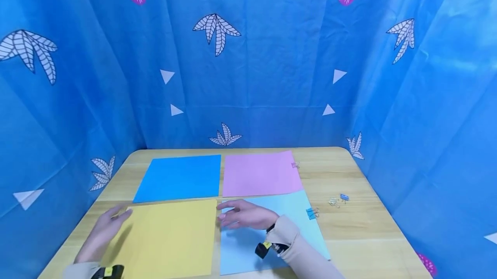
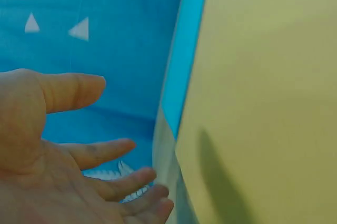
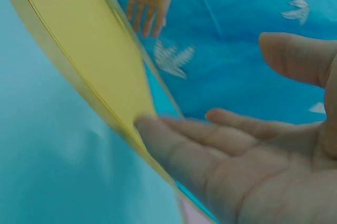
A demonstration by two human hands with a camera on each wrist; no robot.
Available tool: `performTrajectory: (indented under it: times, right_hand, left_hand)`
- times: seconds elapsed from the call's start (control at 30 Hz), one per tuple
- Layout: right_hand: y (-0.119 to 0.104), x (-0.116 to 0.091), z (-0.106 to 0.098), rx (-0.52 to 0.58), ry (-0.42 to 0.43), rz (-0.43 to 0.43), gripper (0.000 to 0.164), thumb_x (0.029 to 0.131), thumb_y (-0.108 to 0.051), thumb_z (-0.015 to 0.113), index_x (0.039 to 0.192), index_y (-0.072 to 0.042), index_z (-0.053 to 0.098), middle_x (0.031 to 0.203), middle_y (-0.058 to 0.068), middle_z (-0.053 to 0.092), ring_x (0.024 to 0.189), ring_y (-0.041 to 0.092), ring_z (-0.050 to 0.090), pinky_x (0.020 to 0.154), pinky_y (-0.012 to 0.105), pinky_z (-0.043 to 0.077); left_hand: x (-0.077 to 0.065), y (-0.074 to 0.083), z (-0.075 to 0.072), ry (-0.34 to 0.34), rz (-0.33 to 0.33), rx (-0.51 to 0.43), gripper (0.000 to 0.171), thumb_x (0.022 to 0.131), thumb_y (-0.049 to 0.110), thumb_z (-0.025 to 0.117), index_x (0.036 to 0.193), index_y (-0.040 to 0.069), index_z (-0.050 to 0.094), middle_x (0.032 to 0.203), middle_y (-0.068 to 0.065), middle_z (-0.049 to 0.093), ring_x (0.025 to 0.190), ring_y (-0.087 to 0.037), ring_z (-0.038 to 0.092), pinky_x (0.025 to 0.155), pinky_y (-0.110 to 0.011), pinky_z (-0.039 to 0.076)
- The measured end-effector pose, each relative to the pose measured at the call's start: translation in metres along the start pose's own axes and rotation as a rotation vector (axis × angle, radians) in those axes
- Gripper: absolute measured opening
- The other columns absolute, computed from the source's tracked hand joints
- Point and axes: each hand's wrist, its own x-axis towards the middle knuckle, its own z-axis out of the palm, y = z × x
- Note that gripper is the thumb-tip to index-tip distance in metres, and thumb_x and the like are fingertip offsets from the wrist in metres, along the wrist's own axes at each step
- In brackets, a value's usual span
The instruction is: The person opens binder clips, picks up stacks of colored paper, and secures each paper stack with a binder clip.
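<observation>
A yellow sheet of paper point(image 1: 171, 240) lies at the front left of the table. My left hand point(image 1: 102, 231) is held over its left edge near the far corner, thumb and fingers spread. Nothing sits between those fingers in the left wrist view. Over the seam between the yellow sheet and a light blue sheet point(image 1: 287, 205) hovers my right hand point(image 1: 248, 215), fingers stretched leftward towards the yellow sheet's right edge. The right wrist view shows its palm bare and the thumb apart. A blue binder clip point(image 1: 311, 214) grips the light blue sheet's right edge.
Behind lie a bright blue sheet point(image 1: 178, 178) and a pink sheet point(image 1: 260, 174), the latter with a pink binder clip point(image 1: 294, 165) on its right edge. Loose on the right are a pale yellow clip point(image 1: 334, 202) and a blue clip point(image 1: 344, 197). Blue curtains point(image 1: 272, 76) enclose the table.
</observation>
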Motion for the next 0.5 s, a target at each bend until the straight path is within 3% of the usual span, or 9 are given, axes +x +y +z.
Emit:
performTrajectory:
  times: [0.1,0.2,0.37,0.43,0.5]
  right_hand:
    - [0.007,0.006,0.008,0.072,-0.035,0.044,0.058,0.109,-0.024,0.054,0.157,0.001,0.036,0.162,0.026,0.038,0.147,0.045,0.045,0.120,0.057,0.042]
    - [0.011,0.008,0.012,0.151,-0.063,0.059,0.055,0.110,-0.024,0.050,0.156,0.002,0.035,0.164,0.021,0.035,0.150,0.041,0.040,0.122,0.059,0.037]
    - [0.013,0.010,0.015,0.325,-0.144,0.066,0.023,0.112,-0.020,0.042,0.129,-0.019,0.059,0.124,-0.003,0.061,0.119,0.016,0.058,0.122,0.052,0.039]
    - [0.014,0.012,0.015,0.371,-0.172,0.070,0.023,0.113,-0.019,0.040,0.116,-0.027,0.062,0.108,-0.009,0.061,0.105,0.009,0.059,0.117,0.048,0.042]
    - [0.015,0.012,0.016,0.399,-0.183,0.067,0.026,0.113,-0.018,0.038,0.115,-0.027,0.063,0.106,-0.009,0.063,0.103,0.008,0.061,0.117,0.048,0.043]
  left_hand:
    - [-0.006,-0.019,-0.004,-0.031,-0.057,0.009,0.111,0.104,0.068,0.039,0.156,-0.016,-0.011,0.157,-0.050,-0.005,0.144,-0.069,0.005,0.117,-0.074,0.027]
    - [-0.010,-0.027,-0.004,-0.054,-0.073,0.053,0.111,0.105,0.065,0.040,0.153,-0.020,-0.013,0.152,-0.054,-0.002,0.142,-0.070,0.005,0.116,-0.074,0.029]
    - [-0.012,-0.024,-0.003,-0.052,-0.078,0.072,0.113,0.104,0.066,0.040,0.153,-0.021,-0.013,0.152,-0.054,0.002,0.142,-0.070,0.008,0.114,-0.073,0.031]
    - [-0.013,-0.022,-0.003,-0.054,-0.089,0.062,0.113,0.104,0.067,0.039,0.153,-0.021,-0.012,0.152,-0.053,0.004,0.142,-0.070,0.010,0.113,-0.074,0.033]
    - [-0.015,-0.022,-0.003,-0.058,-0.106,0.050,0.114,0.104,0.068,0.040,0.152,-0.022,-0.011,0.152,-0.053,0.005,0.141,-0.070,0.011,0.111,-0.074,0.034]
